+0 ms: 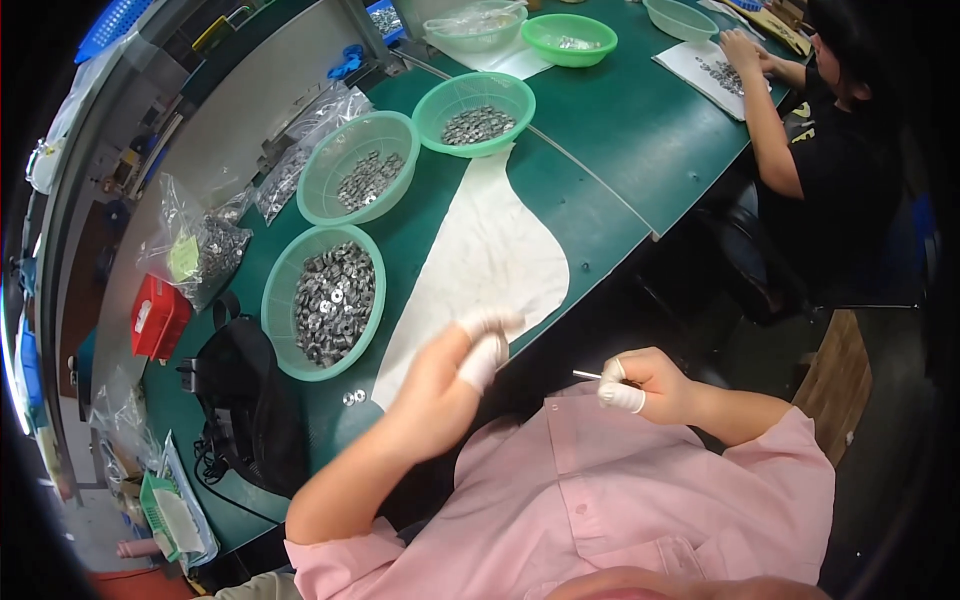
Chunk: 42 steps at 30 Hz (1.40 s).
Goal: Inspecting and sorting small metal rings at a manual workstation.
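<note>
White finger cots cover the thumb and fingertips of both my hands. Over the near edge of the white cloth (490, 250), my left hand (445, 375) is closed in a pinch, slightly blurred; whatever it holds is hidden. My right hand (655, 385) is in front of my chest, off the table edge, closed round a thin silver metal rod (586, 375) whose tip points left. Left of the cloth, a green plastic basket (272, 310) holds many small metal rings. Two loose metal rings (354, 397) lie on the table beside it.
Two more green baskets (312, 180) (425, 110) of metal parts stand farther back on the green table (610, 130). Bagged parts (215, 250), a red box (160, 318) and a black bag (235, 390) line the left. A co-worker (840, 160) handles parts on a white sheet (690, 65) at far right.
</note>
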Motion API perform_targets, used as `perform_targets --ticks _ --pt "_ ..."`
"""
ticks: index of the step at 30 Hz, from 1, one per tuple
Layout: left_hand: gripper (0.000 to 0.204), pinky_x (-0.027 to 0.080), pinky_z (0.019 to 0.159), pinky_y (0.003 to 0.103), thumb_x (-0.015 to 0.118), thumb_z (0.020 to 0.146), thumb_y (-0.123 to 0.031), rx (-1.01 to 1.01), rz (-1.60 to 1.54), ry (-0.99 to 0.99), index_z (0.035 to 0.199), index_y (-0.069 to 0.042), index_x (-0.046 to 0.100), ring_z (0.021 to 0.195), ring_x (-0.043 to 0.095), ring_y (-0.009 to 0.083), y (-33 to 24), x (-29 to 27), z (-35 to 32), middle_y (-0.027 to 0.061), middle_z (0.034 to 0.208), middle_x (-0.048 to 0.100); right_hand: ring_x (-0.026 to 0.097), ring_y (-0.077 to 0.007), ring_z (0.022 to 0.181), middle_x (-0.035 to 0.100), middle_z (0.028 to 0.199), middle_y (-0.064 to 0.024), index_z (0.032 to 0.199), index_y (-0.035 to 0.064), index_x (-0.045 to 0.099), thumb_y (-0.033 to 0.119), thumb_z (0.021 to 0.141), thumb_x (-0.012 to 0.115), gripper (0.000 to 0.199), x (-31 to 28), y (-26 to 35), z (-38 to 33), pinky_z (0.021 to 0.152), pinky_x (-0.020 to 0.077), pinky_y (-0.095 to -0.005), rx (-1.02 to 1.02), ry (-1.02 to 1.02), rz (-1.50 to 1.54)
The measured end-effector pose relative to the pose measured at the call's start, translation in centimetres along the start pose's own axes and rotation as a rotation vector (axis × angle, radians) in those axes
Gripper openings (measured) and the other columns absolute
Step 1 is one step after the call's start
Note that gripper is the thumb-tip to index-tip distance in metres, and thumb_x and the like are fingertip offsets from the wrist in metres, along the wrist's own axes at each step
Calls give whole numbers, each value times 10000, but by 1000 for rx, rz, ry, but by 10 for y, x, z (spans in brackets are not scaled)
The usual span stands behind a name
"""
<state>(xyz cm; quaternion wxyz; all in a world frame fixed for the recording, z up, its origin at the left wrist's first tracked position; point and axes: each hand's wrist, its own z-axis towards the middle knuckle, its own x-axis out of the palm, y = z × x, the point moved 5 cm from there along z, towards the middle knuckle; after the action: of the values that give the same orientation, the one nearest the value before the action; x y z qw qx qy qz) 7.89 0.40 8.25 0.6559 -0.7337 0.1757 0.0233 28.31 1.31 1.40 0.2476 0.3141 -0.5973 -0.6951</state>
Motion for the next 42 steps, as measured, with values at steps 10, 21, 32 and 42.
perform_targets --ticks 10,21,32,42 --pt "478 432 823 314 531 846 -194 223 419 -461 1282 -43 407 928 559 210 -22 -88 165 154 1039 576 464 -69 586 540 657 -21 731 15 573 185 850 588 208 34 -16 12 533 385 -229 41 14 152" --pt "403 417 871 304 570 824 -102 8 466 -631 1199 14 478 997 543 191 7 -168 16 126 1130 552 438 -42 602 533 677 15 721 26 555 154 873 543 200 43 -59 19 555 371 -203 269 30 401" --pt "862 331 981 360 749 558 -111 -217 1137 -101 1323 -196 363 1153 410 343 46 -163 2 193 1299 390 450 -43 644 552 700 16 730 21 563 147 872 536 191 76 -60 17 587 378 -210 322 56 423" --pt "443 447 804 346 683 614 -4 -106 1067 -59 1044 -22 576 877 570 292 52 -153 -3 158 931 596 423 -42 626 538 695 26 716 33 567 155 870 539 199 78 -56 -5 580 358 -208 363 4 421"
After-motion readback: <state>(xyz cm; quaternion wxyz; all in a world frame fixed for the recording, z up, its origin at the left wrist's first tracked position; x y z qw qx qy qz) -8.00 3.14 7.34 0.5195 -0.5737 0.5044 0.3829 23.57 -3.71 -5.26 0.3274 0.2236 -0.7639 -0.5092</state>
